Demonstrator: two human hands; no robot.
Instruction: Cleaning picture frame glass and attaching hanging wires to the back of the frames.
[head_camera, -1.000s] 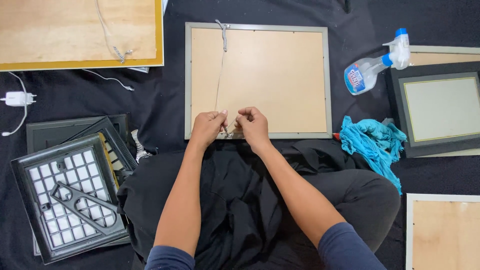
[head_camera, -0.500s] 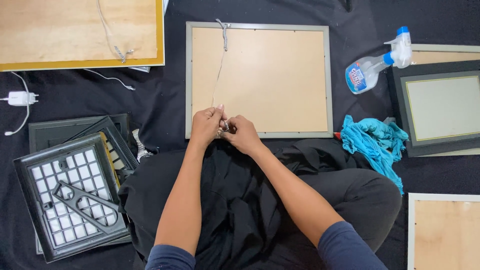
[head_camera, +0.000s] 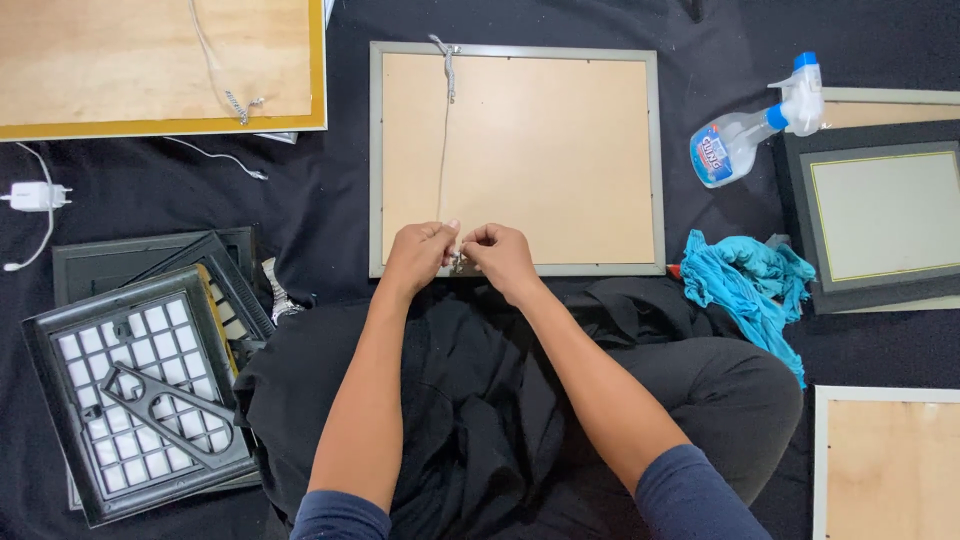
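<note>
Head view, looking straight down. Left hand (head_camera: 418, 255) and right hand (head_camera: 500, 256) drawn together at the near edge of the grey picture frame (head_camera: 515, 160), fingertips almost touching, both pinched narrow on the lower end of a thin hanging wire (head_camera: 443, 160). Forearms angled inward from bent elbows over a lap in black cloth, blue sleeves at the bottom edge. Frame lying face down on the dark floor covering, tan backing up, just ahead of the knees; wire running from a hook at the top rail down to the fingers.

Counted around it: one wooden board with yellow edge (head_camera: 160, 65), one spray bottle (head_camera: 755, 125), one teal rag (head_camera: 750, 285), one white charger (head_camera: 35, 195), one stack of dark frames (head_camera: 140, 370) at left, three more frames at the right edge.
</note>
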